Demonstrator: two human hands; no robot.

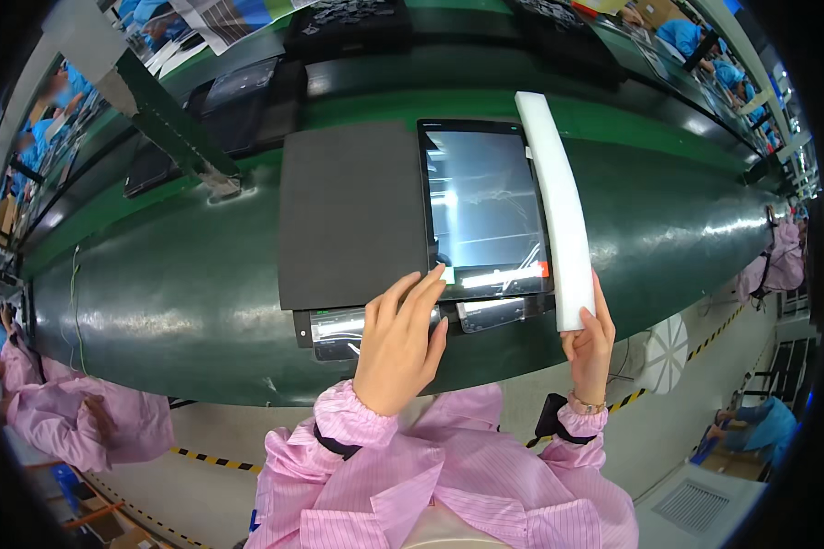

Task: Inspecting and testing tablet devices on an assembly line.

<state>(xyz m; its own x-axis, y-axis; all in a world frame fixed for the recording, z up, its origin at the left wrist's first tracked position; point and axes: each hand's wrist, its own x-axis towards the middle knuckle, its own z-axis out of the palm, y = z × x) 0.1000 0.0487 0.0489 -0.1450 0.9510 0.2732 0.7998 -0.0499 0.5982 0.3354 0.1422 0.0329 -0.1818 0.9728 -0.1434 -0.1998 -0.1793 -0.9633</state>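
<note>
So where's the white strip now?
In the head view, the white strip is right of centre, just right of the screen, its near end in the right hand.

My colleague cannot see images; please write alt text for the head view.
The person's left hand is at the lower left corner of a black-framed screen; the right hand holds the lower end of a white strip along the screen's right side. A dark grey sheet lies to the left, over a green worktable.

marks too fine to read

no words are legible. the screen point(485, 197) bears tiny lettering on its top frame, a green patch point(448, 274) and a red patch point(542, 269) low down; two panels point(494, 314) carry blurred print.
</note>
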